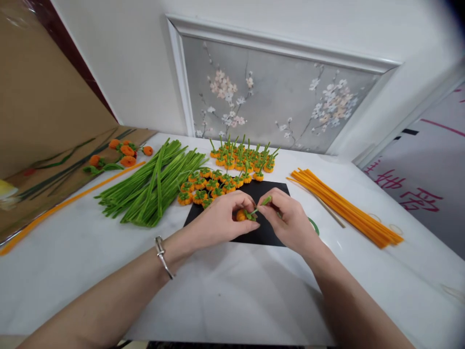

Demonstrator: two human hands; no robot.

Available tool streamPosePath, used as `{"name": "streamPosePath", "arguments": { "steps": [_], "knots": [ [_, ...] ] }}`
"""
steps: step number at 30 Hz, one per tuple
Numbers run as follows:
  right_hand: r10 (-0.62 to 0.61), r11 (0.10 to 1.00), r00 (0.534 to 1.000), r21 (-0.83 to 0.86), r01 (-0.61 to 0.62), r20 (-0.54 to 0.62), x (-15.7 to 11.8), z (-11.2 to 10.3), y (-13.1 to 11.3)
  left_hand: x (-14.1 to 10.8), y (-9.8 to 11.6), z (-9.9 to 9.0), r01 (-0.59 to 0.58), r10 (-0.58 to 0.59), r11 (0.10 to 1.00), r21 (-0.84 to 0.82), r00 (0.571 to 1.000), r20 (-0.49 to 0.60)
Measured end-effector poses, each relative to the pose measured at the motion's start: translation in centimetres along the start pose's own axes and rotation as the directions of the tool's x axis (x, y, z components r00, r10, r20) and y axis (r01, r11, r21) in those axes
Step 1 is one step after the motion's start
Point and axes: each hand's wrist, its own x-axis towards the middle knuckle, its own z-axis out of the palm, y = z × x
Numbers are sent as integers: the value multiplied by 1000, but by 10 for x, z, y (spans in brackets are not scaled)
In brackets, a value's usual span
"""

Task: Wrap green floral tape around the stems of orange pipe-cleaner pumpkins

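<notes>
Between the thumb and fingers of my left hand point(225, 215) is a small orange pipe-cleaner pumpkin point(241, 215) with a green leafy top. My right hand point(286, 218) pinches a short green pipe-cleaner stem point(266, 200) whose lower end meets the pumpkin's top. Both hands are above a black mat point(250, 237). Just beyond my left hand sit several finished-looking orange pumpkins point(212, 184) with green tops and no tall stems. Behind them stands a group of pumpkins with upright green stems point(240, 156).
Green pipe cleaners point(156, 189) lie piled at left, beside one long orange strip point(72, 206). Orange flowers point(127, 155) rest on cardboard point(54, 116) at far left. Orange pipe cleaners point(345, 206) and a thin stick point(332, 213) lie right. A green-rimmed roll point(314, 226) is partly hidden.
</notes>
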Motion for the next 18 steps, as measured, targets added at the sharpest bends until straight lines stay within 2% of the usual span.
{"name": "streamPosePath", "arguments": {
  "steps": [3, 6, 9, 11, 13, 15, 18],
  "knots": [
    [-4, 1000, 1000, -4, 4, -5, 0, -1, -1, 0, 3, -4, 123, -96, 970, -212, 987, 132],
    [-35, 999, 999, 17, 35, -4, 0, -1, -2, 0, 4, -10, 294, -180, 859, -418, 940, 289],
    [-59, 998, 998, 25, 60, -13, 0, 0, -4, 0, 3, -13, 367, -202, 792, -489, 912, 358],
    [-58, 998, 998, 13, 58, -15, 0, 2, -5, 0, 4, -11, 309, -190, 828, -468, 940, 285],
    [-55, 998, 998, -3, 55, -12, 0, 5, -4, 1, 4, -8, 196, -148, 896, -398, 978, 147],
    [-57, 998, 998, -8, 57, 5, -1, 7, -4, 2, 4, -5, 120, -113, 940, -319, 993, 42],
    [-41, 999, 998, 22, 40, 51, -2, 9, -2, 5, -1, -3, 118, -117, 955, -272, 993, 21]
  ]
}}
